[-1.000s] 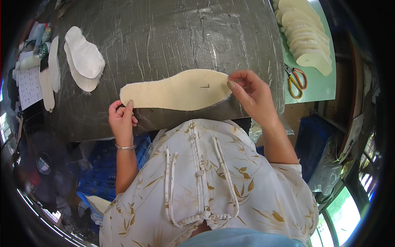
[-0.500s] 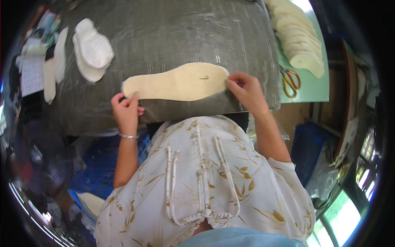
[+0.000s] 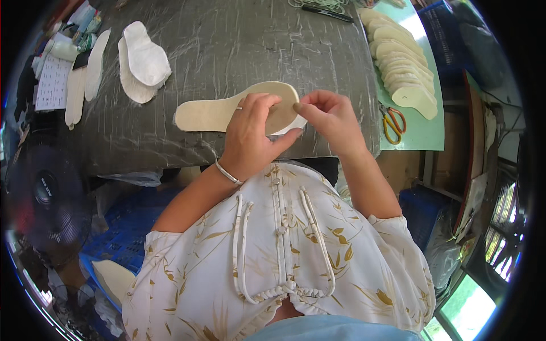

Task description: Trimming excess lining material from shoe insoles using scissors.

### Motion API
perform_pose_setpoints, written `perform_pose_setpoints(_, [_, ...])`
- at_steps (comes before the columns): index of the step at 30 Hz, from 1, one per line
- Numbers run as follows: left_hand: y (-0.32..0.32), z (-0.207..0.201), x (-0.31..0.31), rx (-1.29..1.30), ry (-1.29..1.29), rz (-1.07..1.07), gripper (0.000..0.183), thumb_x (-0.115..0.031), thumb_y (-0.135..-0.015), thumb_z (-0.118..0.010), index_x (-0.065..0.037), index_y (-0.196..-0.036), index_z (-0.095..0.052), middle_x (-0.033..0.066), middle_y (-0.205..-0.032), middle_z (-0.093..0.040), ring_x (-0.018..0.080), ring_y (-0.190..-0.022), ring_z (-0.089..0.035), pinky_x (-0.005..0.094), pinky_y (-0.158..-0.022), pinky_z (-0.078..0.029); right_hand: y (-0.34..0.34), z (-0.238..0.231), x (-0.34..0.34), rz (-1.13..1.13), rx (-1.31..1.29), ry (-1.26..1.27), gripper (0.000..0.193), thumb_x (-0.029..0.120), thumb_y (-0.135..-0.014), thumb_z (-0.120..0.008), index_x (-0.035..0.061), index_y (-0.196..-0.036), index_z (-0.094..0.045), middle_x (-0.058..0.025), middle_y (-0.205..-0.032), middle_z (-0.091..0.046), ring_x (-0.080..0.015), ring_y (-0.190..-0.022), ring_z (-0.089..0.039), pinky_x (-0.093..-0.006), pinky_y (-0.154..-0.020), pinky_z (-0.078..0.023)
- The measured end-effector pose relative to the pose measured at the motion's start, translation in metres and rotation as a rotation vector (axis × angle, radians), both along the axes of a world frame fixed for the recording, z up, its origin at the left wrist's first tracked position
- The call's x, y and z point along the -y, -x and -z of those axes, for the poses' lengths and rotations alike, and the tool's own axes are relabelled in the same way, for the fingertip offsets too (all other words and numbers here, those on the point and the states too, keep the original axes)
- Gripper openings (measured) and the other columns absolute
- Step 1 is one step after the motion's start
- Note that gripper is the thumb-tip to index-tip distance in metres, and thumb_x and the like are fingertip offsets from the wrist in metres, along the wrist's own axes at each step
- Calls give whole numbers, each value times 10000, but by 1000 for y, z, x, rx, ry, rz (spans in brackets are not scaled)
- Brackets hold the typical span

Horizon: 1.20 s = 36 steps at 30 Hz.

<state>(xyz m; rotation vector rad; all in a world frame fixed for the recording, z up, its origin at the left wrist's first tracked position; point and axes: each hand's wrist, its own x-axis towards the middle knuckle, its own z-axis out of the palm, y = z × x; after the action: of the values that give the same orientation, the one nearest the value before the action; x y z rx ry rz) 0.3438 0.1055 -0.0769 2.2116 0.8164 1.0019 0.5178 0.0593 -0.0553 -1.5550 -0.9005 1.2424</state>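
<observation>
A cream insole lies crosswise on the dark tabletop, narrow end left and wide toe end right. Some white material shows beneath its near right edge. My left hand reaches over the wide part, fingers curled on the top and thumb by the near edge, holding it. Thumb and index finger of my right hand pinch the rim at the toe end. Farther left, a white insole overlaps a cream insole.
Stacked cream insoles fan along a green board at right, beside pliers-like snips. A black pen and greenish cord lie at the back. Narrow pieces, a paper sheet and a fan are left.
My left hand has moved from the insole's narrow end to its wide part. My right hand stays at the toe end, where white material now shows below the edge.
</observation>
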Motion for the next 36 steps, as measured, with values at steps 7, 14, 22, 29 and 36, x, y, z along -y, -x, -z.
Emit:
perform_pose_setpoints(7, [-3, 17, -5, 162, 427, -128, 155, -18, -794, -691, -1, -904, -583, 55, -817, -630, 67, -690, -593, 197, -579, -493, -10, 29, 7, 32, 217, -149, 258, 194, -801, -668, -38, -914, -657, -53, -714, -633, -74, -612, -535, -238, -573, -439])
perform_pose_setpoints(14, [19, 19, -16, 446, 552, -190, 128, 11, -818, -659, 15, -899, -559, 38, -827, -596, 67, -726, -576, 193, -613, -487, -22, 56, 28, 15, 236, 279, 274, 195, -796, -597, -43, -894, -690, -82, -732, -662, -118, -593, -616, -285, -546, -510])
perform_pose_setpoints(22, [30, 22, -13, 500, 593, -228, 133, 13, -828, -653, 18, -922, -559, 41, -853, -597, 67, -757, -564, 190, -659, -472, -18, 65, 21, 22, 82, 301, 202, 156, -801, -612, -38, -819, -666, -39, -700, -634, -91, -563, -576, -245, -505, -503])
perform_pose_setpoints(29, [99, 10, -52, 905, 708, -508, 151, -86, -884, -599, 11, -981, -537, 101, -872, -628, 138, -736, -633, 264, -625, -557, -42, 71, 17, 63, 515, 205, 195, 153, -737, -617, -34, -763, -666, -98, -612, -622, -139, -543, -600, -297, -549, -492])
perform_pose_setpoints(36, [253, 14, -107, 894, 558, -749, 184, -99, -864, -593, 34, -989, -569, 123, -928, -635, 189, -808, -638, 295, -716, -540, -74, 70, 14, 128, 534, 214, 224, 189, -709, -618, -25, -749, -672, -131, -619, -627, -189, -535, -607, -327, -591, -492])
